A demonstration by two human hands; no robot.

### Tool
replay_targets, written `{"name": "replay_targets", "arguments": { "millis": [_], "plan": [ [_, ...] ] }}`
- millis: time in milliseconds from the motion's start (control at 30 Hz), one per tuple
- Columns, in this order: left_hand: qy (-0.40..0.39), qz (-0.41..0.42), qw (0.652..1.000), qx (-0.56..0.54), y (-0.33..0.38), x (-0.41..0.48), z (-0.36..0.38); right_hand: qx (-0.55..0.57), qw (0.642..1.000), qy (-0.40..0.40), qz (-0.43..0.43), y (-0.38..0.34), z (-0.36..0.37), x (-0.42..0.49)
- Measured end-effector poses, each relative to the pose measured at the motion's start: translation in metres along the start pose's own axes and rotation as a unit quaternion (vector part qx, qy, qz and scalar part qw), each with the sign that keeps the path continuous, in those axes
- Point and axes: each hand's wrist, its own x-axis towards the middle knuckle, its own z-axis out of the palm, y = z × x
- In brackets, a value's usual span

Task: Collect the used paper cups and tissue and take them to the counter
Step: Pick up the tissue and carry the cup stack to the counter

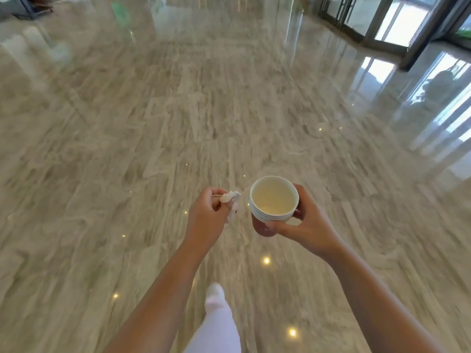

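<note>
A stack of several nested white paper cups (273, 200) is held upright in front of me, rims layered one inside another, the top cup's inside pale yellow. My right hand (304, 224) is shut around the stack from the right and below. A crumpled white tissue (230, 203) sticks out of my left hand (209, 215), which is shut on it just left of the cups. Hands and cups are over the floor, apart from each other by a small gap.
Glossy beige marble floor (178, 123) stretches all around, with reflected ceiling lights. Glass doors with dark frames (397, 26) stand at the far right. A dark furniture leg (25, 8) shows at the far left. My leg in pale trousers and a light shoe (215, 301) is below.
</note>
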Motion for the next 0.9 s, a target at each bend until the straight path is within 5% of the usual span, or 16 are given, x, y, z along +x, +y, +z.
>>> {"name": "replay_targets", "arguments": {
  "millis": [900],
  "plan": [
    [-0.03,0.016,0.999,0.02,0.025,0.728,0.076,-0.003,1.0,0.024,-0.007,0.069,-0.091,0.722]
  ]
}}
